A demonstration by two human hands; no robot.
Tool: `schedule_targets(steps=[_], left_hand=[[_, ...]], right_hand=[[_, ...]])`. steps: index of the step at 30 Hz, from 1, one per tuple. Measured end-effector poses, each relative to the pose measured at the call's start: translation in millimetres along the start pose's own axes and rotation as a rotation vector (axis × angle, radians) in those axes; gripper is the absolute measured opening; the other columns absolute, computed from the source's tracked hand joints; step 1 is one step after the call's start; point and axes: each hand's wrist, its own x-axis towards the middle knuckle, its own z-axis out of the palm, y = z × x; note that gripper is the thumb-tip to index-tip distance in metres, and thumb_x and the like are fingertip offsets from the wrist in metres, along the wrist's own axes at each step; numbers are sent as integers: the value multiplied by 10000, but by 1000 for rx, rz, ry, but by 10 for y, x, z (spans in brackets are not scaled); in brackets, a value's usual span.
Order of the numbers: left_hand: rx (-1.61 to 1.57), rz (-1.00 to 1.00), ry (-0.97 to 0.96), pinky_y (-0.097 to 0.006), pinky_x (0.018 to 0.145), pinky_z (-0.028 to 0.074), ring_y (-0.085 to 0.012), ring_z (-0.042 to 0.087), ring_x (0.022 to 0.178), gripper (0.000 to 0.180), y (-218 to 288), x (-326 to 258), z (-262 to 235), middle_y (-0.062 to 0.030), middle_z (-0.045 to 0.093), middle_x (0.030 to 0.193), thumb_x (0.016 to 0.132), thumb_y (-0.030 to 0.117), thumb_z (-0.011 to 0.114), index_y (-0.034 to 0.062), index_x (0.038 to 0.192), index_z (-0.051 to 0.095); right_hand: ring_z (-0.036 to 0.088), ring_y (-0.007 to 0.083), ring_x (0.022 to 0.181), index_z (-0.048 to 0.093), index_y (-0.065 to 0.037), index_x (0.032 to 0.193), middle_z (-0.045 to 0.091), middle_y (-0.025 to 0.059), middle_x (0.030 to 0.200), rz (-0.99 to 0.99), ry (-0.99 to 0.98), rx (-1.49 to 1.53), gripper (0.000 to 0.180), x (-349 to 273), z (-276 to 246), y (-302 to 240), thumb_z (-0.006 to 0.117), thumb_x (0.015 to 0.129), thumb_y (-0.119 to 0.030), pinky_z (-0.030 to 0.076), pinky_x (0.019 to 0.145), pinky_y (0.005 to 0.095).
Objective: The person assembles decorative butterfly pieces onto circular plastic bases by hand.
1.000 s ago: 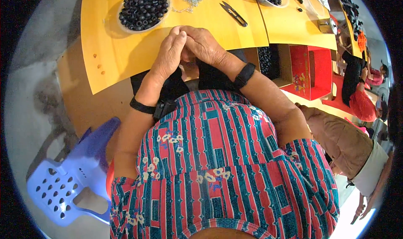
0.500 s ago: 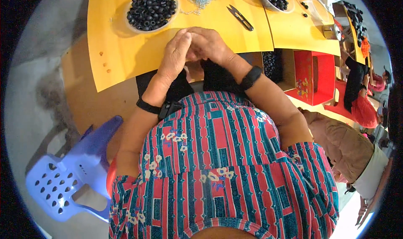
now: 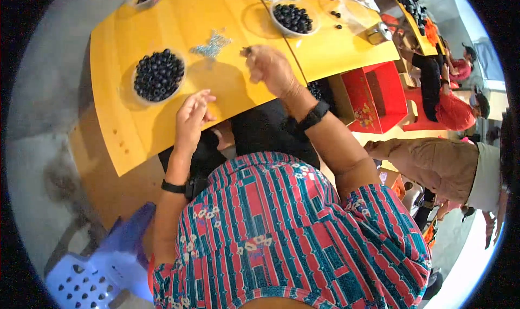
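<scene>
My right hand (image 3: 271,72) is over the yellow table with its fingers curled. The dark tip of the thread snips (image 3: 247,51) pokes out beside the fingertips; the rest of the tool is hidden by the hand. Nearer the table's front edge, my left hand (image 3: 190,116) hovers with fingers apart and bent, and nothing shows in it. Just beyond it stands a clear plastic bowl of black beads with holes (image 3: 158,76). Between bowl and right hand lies a small pile of silvery metal chain (image 3: 212,43).
A second bowl of black beads (image 3: 292,18) stands at the back right, near loose beads and a metal can (image 3: 378,33). Below the table edge is an open red box (image 3: 374,97). A blue plastic chair (image 3: 92,279) is at lower left; people sit at right.
My hands, clasped together before, have parted. The right went out to the thread snips, which lay uncovered on the table; the left moved leftward. The whole view has shifted.
</scene>
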Motion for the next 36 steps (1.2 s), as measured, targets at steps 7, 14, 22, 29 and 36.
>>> schedule_targets(steps=[7, 14, 22, 29, 36], left_hand=[[-36, 16, -5, -227, 648, 487, -45, 499, 649, 300, -6, -106, -43, -58, 575, 1002, 930, 209, 485, 16, 1159, 504], [-84, 91, 19, -229, 648, 489, -69, 517, 659, 268, -162, -19, -137, -53, 576, 974, 913, 147, 493, 11, 1143, 518], [13, 157, -29, -222, 650, 485, -72, 526, 660, 245, -56, 4, -33, -37, 585, 929, 892, 112, 493, 6, 1107, 544], [-31, 118, -10, -209, 626, 470, -62, 531, 663, 241, -21, 34, 77, -34, 586, 919, 875, 95, 505, 18, 1097, 557], [-95, 134, -51, -205, 605, 464, -65, 532, 659, 239, -42, 26, 128, -26, 573, 893, 876, 114, 527, 20, 1092, 562]], right_hand=[[544, 165, 522, 645, -11, 802, 549, 54, 565, -636, 591, -1085, 362, 571, -631, -684, 568, 822, -364, 437, 516, 322], [640, 233, 660, 679, -53, 852, 661, 129, 751, -644, 494, -1068, 231, 697, -443, -564, 609, 795, -266, 491, 634, 323], [573, 85, 674, 654, -13, 821, 625, 48, 740, -759, -72, -1008, 97, 363, 614, -12, 658, 785, -103, 454, 603, 230], [569, 269, 789, 678, -142, 791, 610, 57, 787, -1069, -290, -1400, 117, 573, 1093, -59, 646, 679, -126, 483, 707, 376], [563, 266, 861, 653, -120, 812, 609, 50, 818, -957, -383, -1789, 162, 719, 1280, -58, 664, 651, -130, 469, 779, 377]])
